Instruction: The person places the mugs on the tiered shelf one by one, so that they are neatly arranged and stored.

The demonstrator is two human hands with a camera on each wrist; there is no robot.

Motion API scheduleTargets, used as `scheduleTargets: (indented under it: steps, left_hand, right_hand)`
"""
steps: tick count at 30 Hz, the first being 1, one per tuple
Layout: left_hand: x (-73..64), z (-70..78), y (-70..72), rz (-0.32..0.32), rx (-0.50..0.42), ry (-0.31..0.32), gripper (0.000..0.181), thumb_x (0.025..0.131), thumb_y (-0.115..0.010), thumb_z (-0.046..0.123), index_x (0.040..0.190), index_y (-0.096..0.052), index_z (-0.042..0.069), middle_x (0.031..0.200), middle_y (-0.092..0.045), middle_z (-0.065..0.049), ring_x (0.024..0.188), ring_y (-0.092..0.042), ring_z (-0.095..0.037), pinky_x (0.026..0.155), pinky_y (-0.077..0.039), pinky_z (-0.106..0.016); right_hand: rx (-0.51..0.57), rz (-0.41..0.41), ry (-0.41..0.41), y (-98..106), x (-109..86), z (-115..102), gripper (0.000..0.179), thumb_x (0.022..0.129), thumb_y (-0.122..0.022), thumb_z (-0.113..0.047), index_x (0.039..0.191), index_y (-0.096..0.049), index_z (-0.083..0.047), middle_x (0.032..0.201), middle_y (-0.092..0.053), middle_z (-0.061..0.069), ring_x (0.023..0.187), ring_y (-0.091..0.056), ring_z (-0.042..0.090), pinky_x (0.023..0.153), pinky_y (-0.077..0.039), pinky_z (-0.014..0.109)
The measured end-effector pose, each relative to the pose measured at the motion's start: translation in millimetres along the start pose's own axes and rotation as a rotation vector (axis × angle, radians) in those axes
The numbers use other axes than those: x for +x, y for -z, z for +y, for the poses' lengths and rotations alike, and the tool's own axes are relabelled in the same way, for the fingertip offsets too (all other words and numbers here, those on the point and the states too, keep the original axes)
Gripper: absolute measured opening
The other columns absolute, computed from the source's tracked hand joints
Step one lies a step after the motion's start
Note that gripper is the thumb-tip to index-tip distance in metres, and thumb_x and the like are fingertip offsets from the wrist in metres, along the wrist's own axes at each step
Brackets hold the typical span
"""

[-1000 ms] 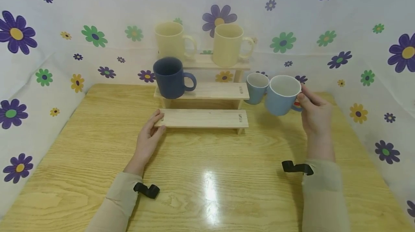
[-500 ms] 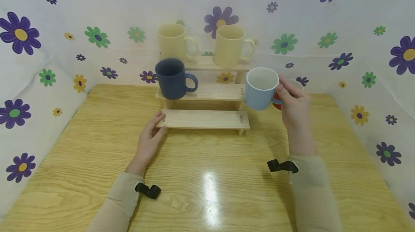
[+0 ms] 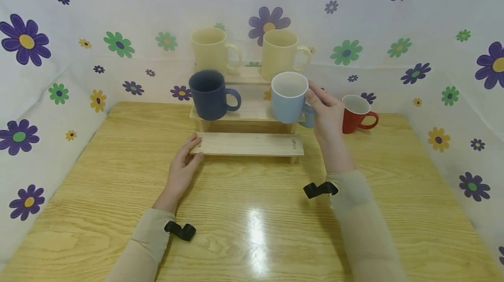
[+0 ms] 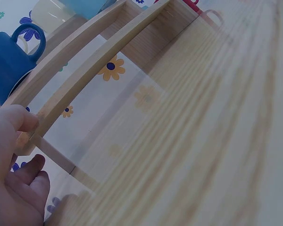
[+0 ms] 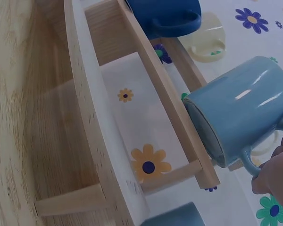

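My right hand (image 3: 330, 118) pinches the handle of a light blue mug (image 3: 288, 106) with a white inside. The mug is upright at the right end of the middle shelf of a three-step wooden rack (image 3: 248, 144). In the right wrist view its base is right by that shelf's edge; I cannot tell whether it touches. My left hand (image 3: 183, 166) grips the left end of the lowest shelf, thumb and fingers around the board (image 4: 75, 89) in the left wrist view. A dark blue mug (image 3: 207, 98) stands on the middle shelf's left end.
Two cream mugs, one left (image 3: 208, 50) and one right (image 3: 277, 56), stand on the top shelf. Right of the rack, a second light blue mug (image 3: 308, 120) is mostly hidden, and a red mug (image 3: 351, 120) stands on the wooden table (image 3: 244, 212). Flowered cloth (image 3: 370, 19) hangs behind.
My right hand has carried the light blue mug leftward from beside the rack to the middle shelf. The red mug has come into view behind it. My left hand keeps its place.
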State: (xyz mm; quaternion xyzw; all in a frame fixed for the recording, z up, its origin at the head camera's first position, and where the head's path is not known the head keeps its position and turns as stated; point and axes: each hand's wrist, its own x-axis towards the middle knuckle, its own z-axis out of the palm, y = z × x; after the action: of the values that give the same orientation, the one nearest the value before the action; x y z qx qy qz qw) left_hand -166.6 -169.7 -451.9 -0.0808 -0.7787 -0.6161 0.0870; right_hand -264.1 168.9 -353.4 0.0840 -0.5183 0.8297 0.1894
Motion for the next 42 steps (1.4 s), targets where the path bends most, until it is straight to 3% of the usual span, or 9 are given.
scheduleTargets:
  steps: [2, 10, 19, 27, 36, 39, 42]
  left_hand:
    - [-1.1, 6.0, -0.3, -0.002, 0.007, 0.011, 0.044, 0.098, -0.053, 0.004, 0.140, -0.044, -0.004, 0.154, -0.027, -0.013, 0.139, -0.027, -0.025, 0.093, -0.038, -0.018]
    - [-1.2, 7.4, 0.6, -0.005, -0.008, 0.013, 0.044, 0.098, -0.053, 0.004, 0.140, -0.043, -0.004, 0.154, -0.026, -0.013, 0.140, -0.025, -0.025, 0.095, -0.036, -0.017]
    - [-0.9, 8.0, 0.2, 0.002, -0.007, 0.015, 0.044, 0.097, -0.053, 0.003, 0.140, -0.043, -0.005, 0.154, -0.027, -0.015, 0.140, -0.027, -0.027, 0.093, -0.038, -0.017]
    - [-0.4, 6.6, -1.0, -0.007, -0.028, 0.015, 0.044, 0.097, -0.053, 0.002, 0.140, -0.043, -0.005, 0.154, -0.026, -0.015, 0.140, -0.026, -0.025, 0.093, -0.038, -0.018]
    - [-0.3, 5.5, -0.8, -0.011, -0.041, 0.004, 0.044, 0.097, -0.053, 0.001, 0.139, -0.042, -0.006, 0.154, -0.025, -0.017, 0.140, -0.025, -0.027, 0.092, -0.039, -0.016]
    - [-0.4, 6.0, -0.6, -0.011, -0.032, 0.010, 0.044, 0.097, -0.053, 0.002, 0.140, -0.043, -0.006, 0.154, -0.025, -0.016, 0.140, -0.025, -0.026, 0.095, -0.038, -0.020]
    - [-0.5, 6.3, -0.4, -0.005, -0.022, 0.020, 0.044, 0.097, -0.053, 0.003, 0.140, -0.044, -0.004, 0.154, -0.026, -0.014, 0.140, -0.025, -0.024, 0.101, -0.037, -0.033]
  right_hand:
    - [-0.009, -0.009, -0.006, -3, 1.5, 3, 0.022, 0.086, -0.066, 0.006, 0.101, -0.075, -0.007, 0.097, -0.073, 0.002, 0.108, -0.057, 0.024, 0.099, -0.039, 0.031]
    - [0.014, -0.031, -0.028, -15, 5.9, 10, 0.023, 0.086, -0.064, 0.009, 0.099, -0.075, -0.007, 0.098, -0.072, 0.003, 0.108, -0.057, 0.025, 0.098, -0.041, 0.032]
    - [0.008, -0.078, 0.005, -23, 8.9, 18, 0.026, 0.087, -0.061, 0.011, 0.100, -0.075, -0.007, 0.096, -0.073, 0.000, 0.107, -0.059, 0.023, 0.099, -0.040, 0.033]
    - [0.047, -0.040, 0.007, -20, 8.1, 23, 0.028, 0.087, -0.059, 0.013, 0.098, -0.075, -0.008, 0.096, -0.073, 0.002, 0.102, -0.062, 0.021, 0.096, -0.044, 0.033]
    - [0.011, -0.003, -0.034, -16, 2.9, 25, 0.025, 0.089, -0.062, 0.004, 0.099, -0.077, -0.014, 0.099, -0.071, -0.002, 0.107, -0.055, 0.021, 0.094, -0.042, 0.032]
    - [0.001, -0.006, -0.046, -15, 2.5, 25, 0.023, 0.090, -0.063, 0.002, 0.102, -0.076, -0.013, 0.103, -0.070, -0.001, 0.111, -0.053, 0.022, 0.097, -0.040, 0.034]
    - [-0.022, -0.017, -0.059, -13, 2.0, 25, 0.022, 0.091, -0.063, -0.001, 0.107, -0.074, -0.011, 0.109, -0.068, 0.001, 0.116, -0.051, 0.024, 0.100, -0.038, 0.034]
